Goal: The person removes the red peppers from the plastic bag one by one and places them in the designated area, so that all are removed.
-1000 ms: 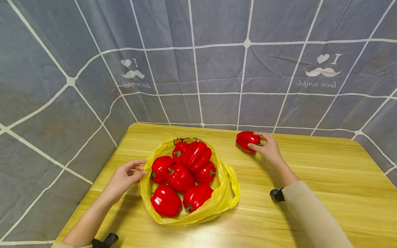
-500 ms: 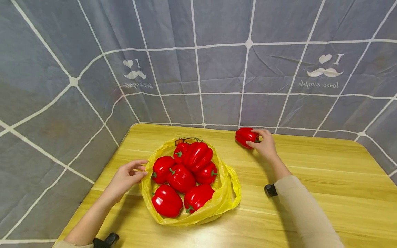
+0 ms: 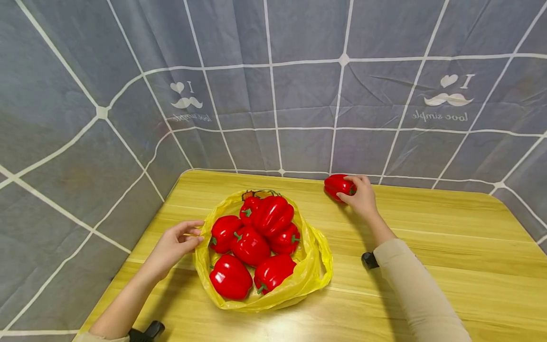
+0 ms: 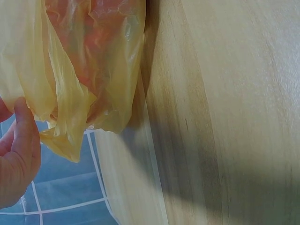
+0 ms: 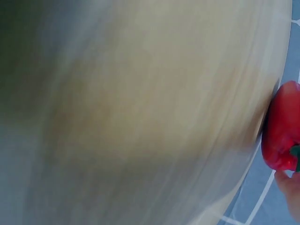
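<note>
One red pepper [image 3: 334, 187] is pinched by the right hand [image 3: 362, 196], the yellow bag [image 3: 308, 271] by the left hand [image 3: 173, 244].

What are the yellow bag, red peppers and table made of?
Yellow bag: thin, slightly shiny plastic, it seems; it's wrinkled and red shows through. Red peppers: glossy, smooth skins; maybe plastic or foam fakes, maybe real. Table: looks like wood or wood-print, with grain lines and a soft shine.

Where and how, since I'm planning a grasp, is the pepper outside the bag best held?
The pepper is probably best gripped across its rounded stem-end shoulders, from the right: it is turned sideways, green stem rightward, where the right hand holds it.
</note>
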{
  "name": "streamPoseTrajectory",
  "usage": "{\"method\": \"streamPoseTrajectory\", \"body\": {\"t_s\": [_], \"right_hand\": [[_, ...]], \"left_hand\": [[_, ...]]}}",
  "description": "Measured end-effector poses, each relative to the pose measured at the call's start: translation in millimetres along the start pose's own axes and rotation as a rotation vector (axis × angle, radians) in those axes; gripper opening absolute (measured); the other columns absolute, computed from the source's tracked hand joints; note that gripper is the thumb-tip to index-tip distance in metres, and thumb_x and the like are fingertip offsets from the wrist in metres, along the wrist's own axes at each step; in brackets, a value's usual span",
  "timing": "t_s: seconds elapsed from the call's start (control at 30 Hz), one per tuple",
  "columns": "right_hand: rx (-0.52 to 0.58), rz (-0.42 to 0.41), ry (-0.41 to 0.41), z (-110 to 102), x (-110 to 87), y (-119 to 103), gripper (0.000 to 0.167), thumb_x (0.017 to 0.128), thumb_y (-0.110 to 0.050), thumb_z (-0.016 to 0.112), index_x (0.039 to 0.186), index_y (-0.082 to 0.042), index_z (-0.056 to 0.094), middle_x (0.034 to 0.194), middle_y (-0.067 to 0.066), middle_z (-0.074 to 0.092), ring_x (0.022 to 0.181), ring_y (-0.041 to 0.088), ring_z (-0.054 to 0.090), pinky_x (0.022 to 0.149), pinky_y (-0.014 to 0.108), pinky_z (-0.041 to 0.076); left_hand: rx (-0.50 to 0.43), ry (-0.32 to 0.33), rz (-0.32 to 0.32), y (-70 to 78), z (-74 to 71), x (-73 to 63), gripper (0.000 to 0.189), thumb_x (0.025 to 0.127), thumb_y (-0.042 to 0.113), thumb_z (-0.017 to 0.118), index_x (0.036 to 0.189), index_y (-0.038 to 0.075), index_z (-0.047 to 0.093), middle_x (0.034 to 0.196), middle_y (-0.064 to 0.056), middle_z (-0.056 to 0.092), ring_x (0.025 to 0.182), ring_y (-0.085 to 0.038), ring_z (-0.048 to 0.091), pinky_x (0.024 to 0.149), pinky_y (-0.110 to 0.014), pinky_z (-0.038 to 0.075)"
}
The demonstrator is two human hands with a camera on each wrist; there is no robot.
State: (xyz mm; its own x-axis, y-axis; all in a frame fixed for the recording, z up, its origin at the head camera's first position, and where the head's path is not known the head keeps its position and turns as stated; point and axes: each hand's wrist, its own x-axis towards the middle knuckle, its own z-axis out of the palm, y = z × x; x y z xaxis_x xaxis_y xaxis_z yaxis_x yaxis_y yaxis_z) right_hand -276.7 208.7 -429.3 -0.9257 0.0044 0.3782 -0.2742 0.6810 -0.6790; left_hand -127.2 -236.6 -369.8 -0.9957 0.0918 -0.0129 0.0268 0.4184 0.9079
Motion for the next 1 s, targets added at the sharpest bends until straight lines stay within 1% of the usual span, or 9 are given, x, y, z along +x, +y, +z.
{"method": "streamPoseTrajectory", "body": {"t_s": [0.17, 0.3, 0.5, 0.63, 0.83, 1.0], "right_hand": [[-0.002, 0.011, -0.017, -3, 0.5, -2, 0.048, 0.077, -0.008, 0.074, 0.120, 0.004, 0.055, 0.121, 0.026, 0.043, 0.111, 0.043, 0.042, 0.093, 0.055, 0.039], [-0.003, -0.001, -0.024, -8, 1.5, -6, 0.048, 0.077, -0.008, 0.074, 0.120, 0.004, 0.056, 0.120, 0.026, 0.044, 0.111, 0.042, 0.042, 0.094, 0.054, 0.038], [-0.012, -0.063, -0.041, -18, 2.2, -17, 0.049, 0.076, -0.008, 0.074, 0.121, 0.005, 0.057, 0.121, 0.026, 0.046, 0.112, 0.042, 0.042, 0.096, 0.055, 0.036], [-0.007, -0.117, -0.066, -25, 1.8, -28, 0.050, 0.076, -0.008, 0.075, 0.121, 0.004, 0.057, 0.123, 0.025, 0.047, 0.115, 0.041, 0.043, 0.094, 0.055, 0.038], [0.031, -0.190, -0.151, -36, -0.6, -48, 0.049, 0.076, -0.012, 0.077, 0.120, 0.000, 0.059, 0.123, 0.020, 0.049, 0.111, 0.040, 0.047, 0.087, 0.054, 0.045], [0.088, -0.222, -0.253, -41, -2.7, -63, 0.050, 0.076, -0.014, 0.078, 0.121, -0.004, 0.059, 0.123, 0.016, 0.051, 0.108, 0.040, 0.051, 0.084, 0.054, 0.047]], "left_hand": [[-0.002, 0.001, -0.001, -0.3, 0.0, -0.4, 0.040, 0.088, 0.002, 0.059, 0.125, -0.009, 0.049, 0.101, -0.019, 0.054, 0.076, -0.010, 0.055, 0.066, -0.024, 0.051], [-0.007, 0.002, -0.001, -0.3, 0.3, -0.3, 0.040, 0.088, 0.002, 0.058, 0.125, -0.009, 0.049, 0.101, -0.019, 0.054, 0.075, -0.010, 0.056, 0.066, -0.024, 0.051], [-0.003, 0.002, 0.003, -0.7, 0.3, -0.4, 0.040, 0.088, 0.002, 0.058, 0.125, -0.009, 0.049, 0.101, -0.019, 0.054, 0.075, -0.010, 0.056, 0.066, -0.024, 0.051], [-0.003, -0.001, 0.001, -0.7, 0.3, -0.4, 0.040, 0.088, 0.003, 0.059, 0.125, -0.009, 0.049, 0.101, -0.019, 0.054, 0.076, -0.010, 0.056, 0.066, -0.024, 0.051], [-0.005, 0.002, -0.008, 0.1, 0.6, -0.9, 0.040, 0.088, 0.002, 0.058, 0.125, -0.008, 0.049, 0.101, -0.019, 0.054, 0.076, -0.010, 0.055, 0.067, -0.024, 0.051], [0.001, 0.003, -0.010, 0.6, 0.8, -0.5, 0.040, 0.088, 0.003, 0.058, 0.125, -0.008, 0.049, 0.101, -0.018, 0.054, 0.076, -0.010, 0.055, 0.067, -0.024, 0.051]]}}
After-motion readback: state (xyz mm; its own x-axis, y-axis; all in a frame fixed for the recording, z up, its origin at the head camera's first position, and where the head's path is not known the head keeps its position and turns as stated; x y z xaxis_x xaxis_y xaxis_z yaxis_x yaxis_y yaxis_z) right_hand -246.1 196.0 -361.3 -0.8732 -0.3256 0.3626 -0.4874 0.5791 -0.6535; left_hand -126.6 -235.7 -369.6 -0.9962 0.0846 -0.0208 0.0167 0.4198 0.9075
